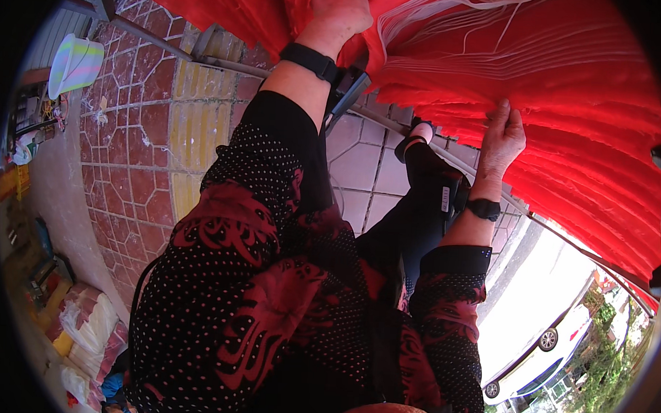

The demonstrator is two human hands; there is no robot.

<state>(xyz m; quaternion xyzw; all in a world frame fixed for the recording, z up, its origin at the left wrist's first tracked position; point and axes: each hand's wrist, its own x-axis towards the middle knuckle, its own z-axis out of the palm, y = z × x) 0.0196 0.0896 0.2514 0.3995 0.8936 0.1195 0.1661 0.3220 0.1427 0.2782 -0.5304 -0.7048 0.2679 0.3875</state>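
Observation:
A large red padded cloth (568,76) with raised ridges and rows of white threads spreads across the top and right. My left hand (341,12) is closed on a bunched fold of it at the top. Lower and to the right, my right hand (505,136) rests against the cloth's ridges. Its fingertips are drawn together there; anything between them is too small to make out. Loose white threads (476,4) trail over the cloth to the right of my left hand.
A thin metal frame rail (233,66) runs beneath the cloth. Red and yellow paving (131,185) lies at left, beside a striped bucket (76,65). Bags and bundles (90,322) crowd the lower left. White cars (536,359) stand beyond at lower right.

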